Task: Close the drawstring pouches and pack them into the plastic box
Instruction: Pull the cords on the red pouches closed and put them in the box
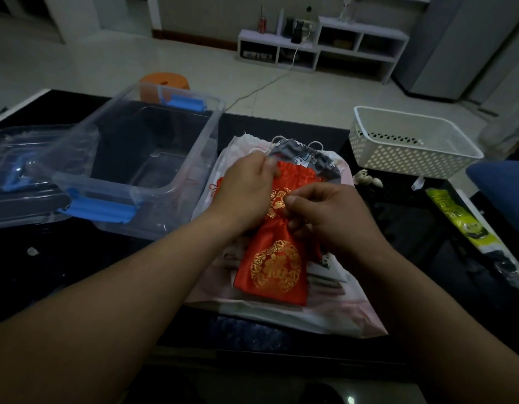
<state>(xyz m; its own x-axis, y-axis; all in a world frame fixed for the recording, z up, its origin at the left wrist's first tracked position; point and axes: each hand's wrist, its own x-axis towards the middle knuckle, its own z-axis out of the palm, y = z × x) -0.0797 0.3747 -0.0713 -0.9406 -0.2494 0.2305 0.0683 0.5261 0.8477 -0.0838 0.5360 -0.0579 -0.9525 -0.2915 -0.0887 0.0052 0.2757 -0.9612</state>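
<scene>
A red satin drawstring pouch (274, 269) with a gold emblem lies on a pile of pouches in the middle of the dark table. My right hand (325, 217) pinches its gathered neck. A second red pouch (293, 177) lies just behind it, and my left hand (246, 188) grips it at its top left. A grey patterned pouch (304, 154) with white cords and pale pink pouches (281, 313) lie underneath. The clear plastic box (153, 158) with blue latches stands open to the left, with nothing inside.
The box's clear lid (27, 170) leans at the far left. A white perforated basket (409, 144) stands at the back right. A green-and-yellow packet (462, 223) and small pale shells (369, 179) lie to the right. An orange stool (165, 83) stands behind the table.
</scene>
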